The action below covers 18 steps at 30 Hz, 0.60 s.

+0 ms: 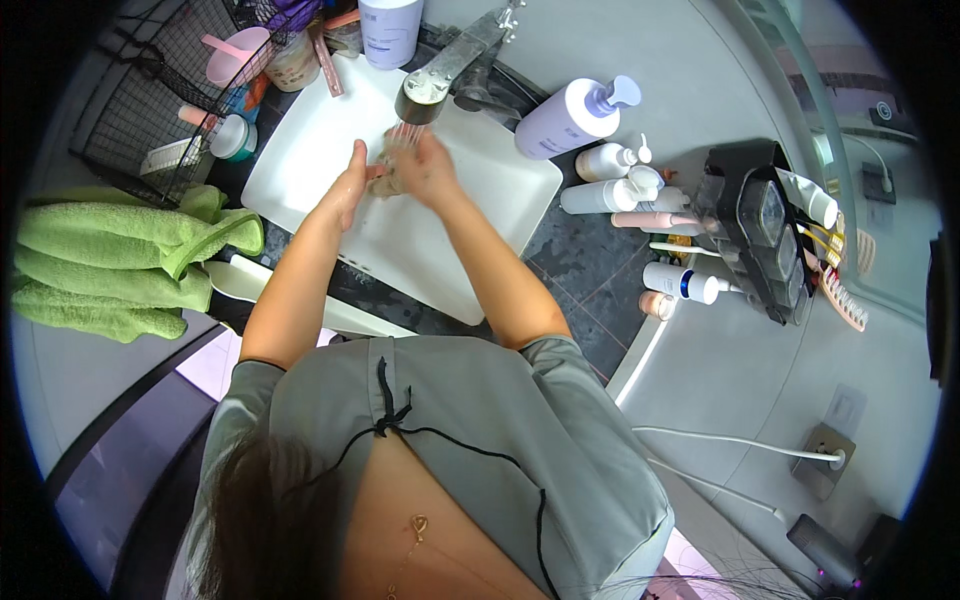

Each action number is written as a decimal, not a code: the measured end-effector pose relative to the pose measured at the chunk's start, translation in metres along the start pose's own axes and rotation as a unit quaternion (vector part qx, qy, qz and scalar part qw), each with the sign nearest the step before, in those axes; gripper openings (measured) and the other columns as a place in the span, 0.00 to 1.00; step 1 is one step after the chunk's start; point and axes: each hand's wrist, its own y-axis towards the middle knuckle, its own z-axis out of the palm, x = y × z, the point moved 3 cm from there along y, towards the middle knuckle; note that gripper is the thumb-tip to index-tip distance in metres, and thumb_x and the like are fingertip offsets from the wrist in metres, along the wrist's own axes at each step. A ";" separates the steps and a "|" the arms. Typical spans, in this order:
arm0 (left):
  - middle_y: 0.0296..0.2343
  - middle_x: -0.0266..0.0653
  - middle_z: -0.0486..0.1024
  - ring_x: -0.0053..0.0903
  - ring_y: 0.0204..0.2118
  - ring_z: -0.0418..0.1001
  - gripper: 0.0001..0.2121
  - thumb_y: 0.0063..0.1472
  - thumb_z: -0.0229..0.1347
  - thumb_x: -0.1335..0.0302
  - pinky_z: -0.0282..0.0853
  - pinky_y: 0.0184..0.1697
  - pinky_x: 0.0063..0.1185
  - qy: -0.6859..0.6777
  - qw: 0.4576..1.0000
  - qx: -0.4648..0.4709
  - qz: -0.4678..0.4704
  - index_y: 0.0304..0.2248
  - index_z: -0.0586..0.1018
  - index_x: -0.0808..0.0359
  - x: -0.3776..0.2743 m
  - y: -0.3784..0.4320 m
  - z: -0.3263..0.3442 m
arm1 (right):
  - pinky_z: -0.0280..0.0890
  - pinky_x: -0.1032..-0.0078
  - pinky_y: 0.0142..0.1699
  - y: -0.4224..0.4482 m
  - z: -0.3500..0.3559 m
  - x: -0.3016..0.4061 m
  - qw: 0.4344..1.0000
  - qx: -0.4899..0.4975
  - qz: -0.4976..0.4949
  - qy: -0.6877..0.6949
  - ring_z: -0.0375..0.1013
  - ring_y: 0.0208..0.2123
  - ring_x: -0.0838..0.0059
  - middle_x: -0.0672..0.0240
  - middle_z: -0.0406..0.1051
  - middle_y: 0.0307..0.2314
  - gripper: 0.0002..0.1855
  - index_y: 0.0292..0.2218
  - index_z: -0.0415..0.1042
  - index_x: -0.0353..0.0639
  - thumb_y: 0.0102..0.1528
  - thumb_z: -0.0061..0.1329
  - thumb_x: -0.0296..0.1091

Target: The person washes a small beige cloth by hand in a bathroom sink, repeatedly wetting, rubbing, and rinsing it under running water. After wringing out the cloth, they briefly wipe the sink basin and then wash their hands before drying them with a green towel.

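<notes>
Over the white washbasin (292, 142), my left hand (347, 187) is at the left side of a small beige-brown item (386, 184), which looks like a wet cloth. My right hand (426, 169), blurred by motion, grips the same item from the right. Water streams from the metal faucet (420, 97) onto the right hand and the upper part of the item. The hands hide much of it, so its full shape cannot be made out.
Right of the basin stand a lilac pump bottle (559, 124), smaller bottles (600, 195) and a black wall rack (750, 225). At left are a wire basket (150, 90), a lidded jar (234, 137) and a green towel (112, 240). A white bottle (390, 34) stands behind the basin.
</notes>
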 end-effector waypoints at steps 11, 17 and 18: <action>0.40 0.40 0.71 0.28 0.42 0.71 0.19 0.60 0.48 0.63 0.66 0.47 0.27 -0.218 0.960 0.147 0.095 0.48 0.67 0.64 -0.018 -0.024 0.006 | 0.62 0.78 0.38 -0.025 -0.008 -0.052 0.994 -0.016 0.081 0.066 0.66 0.32 0.76 0.65 0.66 0.33 0.20 0.43 0.64 0.35 0.49 0.48 0.34; 0.36 0.35 0.72 0.20 0.38 0.70 0.15 0.58 0.50 0.68 0.66 0.42 0.20 -0.050 0.965 0.135 0.219 0.44 0.69 0.65 -0.064 -0.056 0.021 | 0.57 0.79 0.45 -0.007 -0.015 -0.005 0.948 0.116 0.030 0.296 0.63 0.37 0.79 0.72 0.66 0.31 0.18 0.42 0.65 0.39 0.48 0.43 0.33; 0.36 0.35 0.72 0.20 0.38 0.70 0.15 0.59 0.50 0.68 0.66 0.43 0.20 -0.032 0.964 0.132 0.227 0.44 0.69 0.66 -0.072 -0.058 0.021 | 0.60 0.77 0.44 0.004 -0.027 -0.012 0.952 0.064 0.051 0.296 0.63 0.38 0.78 0.70 0.66 0.34 0.19 0.44 0.61 0.41 0.49 0.42 0.30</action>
